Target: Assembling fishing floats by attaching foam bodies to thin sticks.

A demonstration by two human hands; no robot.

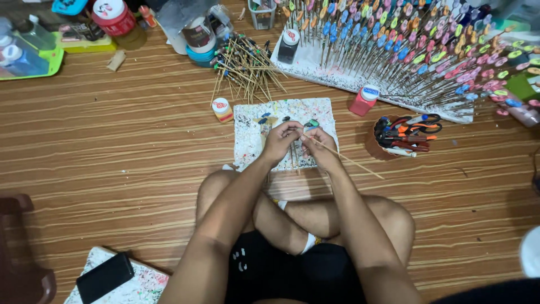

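Light: You are in a room with soft, warm light, bright enough to see well.
Shadows: You get small, soft shadows under your legs (304, 219) and hands; none are hard or long.
Glare: You have no strong shine on the wooden floor (112, 146).
Sharpness: The middle looks clear, but the tiny painted sticks on the white board (315, 67) run together.
Edges: The floor lines bend a bit near the sides, and the corners look darker.
Bottom right: A white blurry thing (530, 250) is too close to see.
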